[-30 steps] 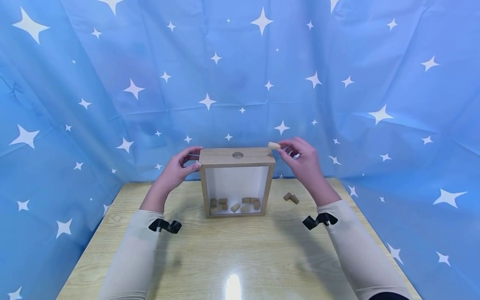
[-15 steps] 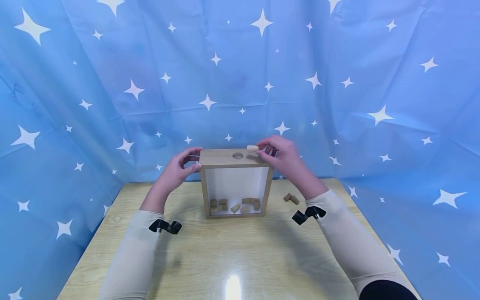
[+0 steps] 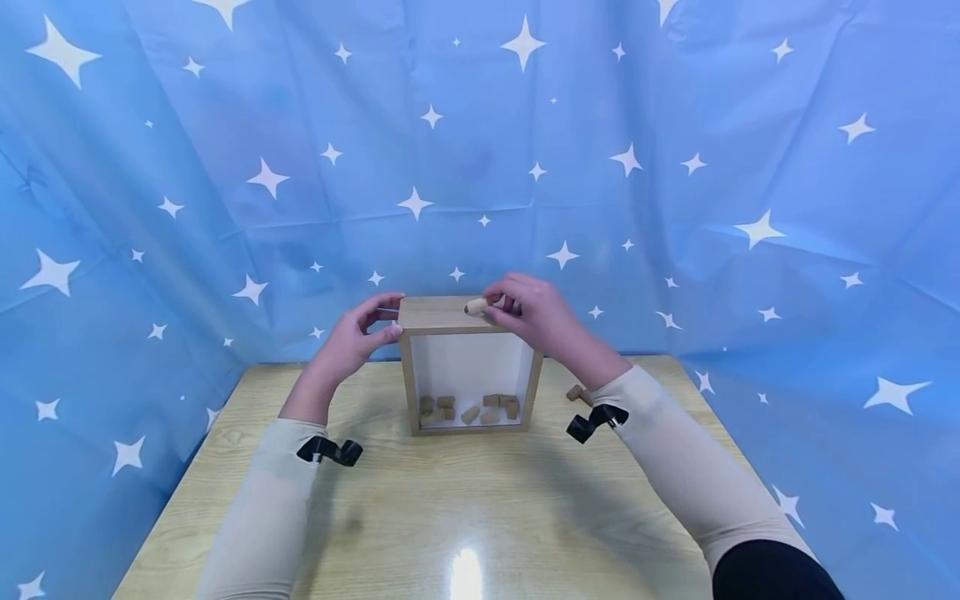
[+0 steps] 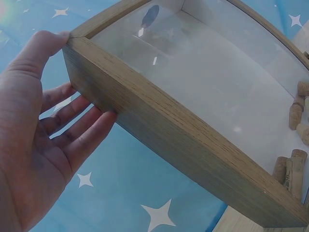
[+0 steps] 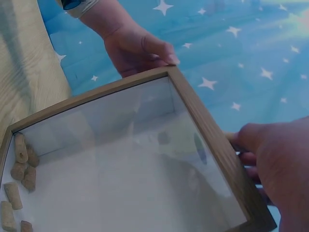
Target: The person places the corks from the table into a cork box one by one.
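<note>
A wooden shadow box (image 3: 435, 315) with a clear front and a round hole in its top stands upright on the table. My left hand (image 3: 347, 342) grips its upper left corner, thumb at the front edge and fingers along the side, as the left wrist view shows. Between the thumb and fingers of my right hand (image 3: 542, 315) is a cork (image 3: 476, 307), tilted over the hole, which it mostly covers. Whether its end has entered the hole I cannot tell. Several corks (image 4: 295, 116) lie inside along the box's bottom.
Loose corks (image 3: 574, 392) lie on the wooden table (image 3: 420, 508) right of the box, partly hidden by my right forearm. A blue curtain (image 3: 465, 150) with white stars hangs behind and at both sides.
My right hand has carried the cork leftward along the box's top, from its right end to the hole, and tilted it. The left hand stays on the corner.
</note>
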{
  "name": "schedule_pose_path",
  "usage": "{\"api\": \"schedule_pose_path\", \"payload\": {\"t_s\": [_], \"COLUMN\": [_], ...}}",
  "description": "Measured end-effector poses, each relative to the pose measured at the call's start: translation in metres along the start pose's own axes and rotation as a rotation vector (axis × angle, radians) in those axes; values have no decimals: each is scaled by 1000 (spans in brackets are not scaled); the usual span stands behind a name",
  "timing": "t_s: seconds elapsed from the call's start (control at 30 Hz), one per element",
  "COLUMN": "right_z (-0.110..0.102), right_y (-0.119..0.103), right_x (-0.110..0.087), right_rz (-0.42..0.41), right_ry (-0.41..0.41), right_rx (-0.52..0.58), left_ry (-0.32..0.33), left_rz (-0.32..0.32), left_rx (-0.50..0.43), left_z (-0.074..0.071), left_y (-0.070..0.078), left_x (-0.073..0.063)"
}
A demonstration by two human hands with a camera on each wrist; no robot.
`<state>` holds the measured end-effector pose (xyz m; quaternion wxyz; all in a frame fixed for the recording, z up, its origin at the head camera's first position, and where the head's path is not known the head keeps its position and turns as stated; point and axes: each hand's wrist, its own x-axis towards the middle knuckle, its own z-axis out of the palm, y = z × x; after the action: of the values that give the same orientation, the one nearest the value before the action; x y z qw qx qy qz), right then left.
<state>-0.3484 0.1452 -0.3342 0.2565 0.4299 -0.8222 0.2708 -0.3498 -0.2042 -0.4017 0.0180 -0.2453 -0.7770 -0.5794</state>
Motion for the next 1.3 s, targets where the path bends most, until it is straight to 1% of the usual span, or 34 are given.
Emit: {"api": "schedule_pose_path", "payload": {"t_s": [0.27, 0.47, 0.73, 0.97, 1.13, 1.3], "right_z": [-1, -1, -3, -9, -18, -28], "right_y": [3, 4, 5, 6, 8, 18], "right_x": [1, 3, 2, -3, -14, -31], "right_rz": [4, 3, 18, 52, 80, 66], "right_ry": [-23, -44, -41, -28, 20, 132], "right_rx": [11, 6, 42, 59, 62, 55], "left_ry": [0, -4, -7, -4, -5, -7], "left_rz": [-10, -7, -8, -4, -6, 1], "left_rx": [-20, -18, -34, -30, -31, -39], "left_z": [1, 1, 1, 0, 0, 1], "left_y": [2, 1, 0, -1, -1, 0], "left_x": [1, 2, 2, 2, 1, 1]}}
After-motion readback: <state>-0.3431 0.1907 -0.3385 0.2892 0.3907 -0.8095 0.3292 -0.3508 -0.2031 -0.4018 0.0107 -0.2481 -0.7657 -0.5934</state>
